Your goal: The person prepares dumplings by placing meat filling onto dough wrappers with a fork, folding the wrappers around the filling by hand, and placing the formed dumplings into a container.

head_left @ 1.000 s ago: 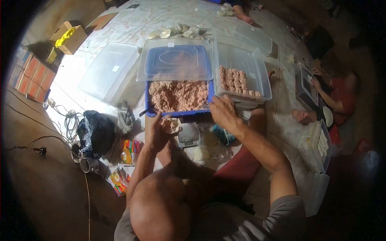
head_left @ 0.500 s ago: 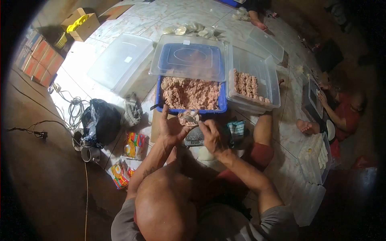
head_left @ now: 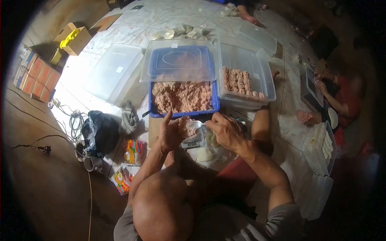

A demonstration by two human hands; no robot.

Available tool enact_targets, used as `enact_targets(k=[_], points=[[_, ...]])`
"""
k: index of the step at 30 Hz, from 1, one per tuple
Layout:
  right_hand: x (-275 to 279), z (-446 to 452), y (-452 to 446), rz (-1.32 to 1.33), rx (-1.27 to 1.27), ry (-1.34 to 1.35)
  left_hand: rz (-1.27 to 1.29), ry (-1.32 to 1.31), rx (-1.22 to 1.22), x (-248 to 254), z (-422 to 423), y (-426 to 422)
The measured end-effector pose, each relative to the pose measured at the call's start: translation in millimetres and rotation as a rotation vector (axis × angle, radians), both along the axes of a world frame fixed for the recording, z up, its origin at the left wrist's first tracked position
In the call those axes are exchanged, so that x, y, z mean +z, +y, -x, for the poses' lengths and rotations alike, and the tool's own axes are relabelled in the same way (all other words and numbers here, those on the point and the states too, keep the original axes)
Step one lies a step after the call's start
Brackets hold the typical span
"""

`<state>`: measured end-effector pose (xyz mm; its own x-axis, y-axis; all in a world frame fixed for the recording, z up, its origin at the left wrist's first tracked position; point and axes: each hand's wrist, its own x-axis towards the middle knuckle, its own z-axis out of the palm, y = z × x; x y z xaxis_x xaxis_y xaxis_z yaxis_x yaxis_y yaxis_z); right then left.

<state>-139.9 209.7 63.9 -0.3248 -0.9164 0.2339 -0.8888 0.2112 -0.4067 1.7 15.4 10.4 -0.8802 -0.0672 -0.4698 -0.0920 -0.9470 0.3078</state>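
My left hand (head_left: pixel 171 133) is cupped with the thumb raised, holding a lump of minced meat (head_left: pixel 186 127); the pale wrapper that showed under it earlier is hard to make out. In the fingers of my right hand (head_left: pixel 228 133) is a fork (head_left: pixel 196 124), its head against the meat. Just beyond both hands stands a blue tub (head_left: pixel 217 106) full of minced meat, partly covered by a clear lid (head_left: pixel 181 76). A kitchen scale (head_left: pixel 191 144) sits below my hands. Nearer my body lies a pale round stack (head_left: pixel 204 154), too unclear to name.
At the right, a clear bin (head_left: pixel 265 82) contains rows of meat pieces. Noodle packets (head_left: pixel 134 152), a black bag (head_left: pixel 100 130) and a mug (head_left: pixel 93 164) stand left. Another person (head_left: pixel 341 100) works at far right, beside a bin of white pieces (head_left: pixel 326 146).
My right hand has moved slightly right and its fork now shows against the meat. My left hand has turned, hiding most of the wrapper. The whole view has shifted a little.
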Motion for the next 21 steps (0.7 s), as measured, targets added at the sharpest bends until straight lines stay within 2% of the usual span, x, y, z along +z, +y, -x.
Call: enact_targets(k=[2,4,5,6,8,10,11,13,14,16,17,18,19,20,21], points=[[-1.8,-1.9,0.9,0.078,0.111,-0.025,0.011,-0.002,-0.105,-0.3,-3.1,1.7],[-11.6,5.3,9.5,0.011,0.092,-0.007,0.117,0.080,-0.175,2.3,1.7,0.7],[-13.5,7.2,15.2,0.063,0.057,-0.088,0.186,0.040,-0.198,-13.7,1.4,-4.5],[-11.2,8.8,16.4,0.114,0.025,-0.170,0.194,0.050,-0.194,-8.2,4.4,-6.0],[-15.4,-0.7,17.3,0.189,-0.037,-0.271,0.407,-0.021,-0.259,-0.9,-0.9,-1.8],[-29.7,-13.7,11.8,0.041,-0.305,-0.850,0.387,-0.030,-0.281,14.3,-2.5,5.6],[-61.9,-19.4,7.1,0.082,-0.355,-1.074,0.564,0.024,-0.275,14.8,-4.2,7.7],[-98.5,-40.2,-1.0,0.340,-0.347,-1.244,0.577,-0.027,-0.250,37.6,-0.4,0.0],[-44.1,-37.1,-8.9,0.240,-0.112,-1.530,0.583,-0.052,-0.238,49.0,1.6,-3.9],[-22.2,-48.5,-16.5,0.390,-0.115,-1.577,1.049,-0.048,-0.319,28.8,3.0,-14.0],[-21.6,-49.2,-18.2,0.399,-0.128,-1.571,1.227,0.259,-0.302,-8.7,1.3,-14.1],[-21.0,-48.7,-20.2,0.299,-0.133,-1.302,1.396,0.371,-0.336,-15.5,-11.7,-13.3],[-20.8,-47.7,-20.1,0.197,-0.137,-1.036,1.417,0.362,-0.383,-50.4,-10.6,-17.7],[-20.6,-49.0,-16.5,0.192,-0.143,-1.039,1.423,0.349,-0.406,-60.7,-9.1,-17.4],[-20.4,-51.1,-11.8,0.315,-0.208,-0.968,1.428,0.336,-0.428,-70.5,-8.1,-16.9]])
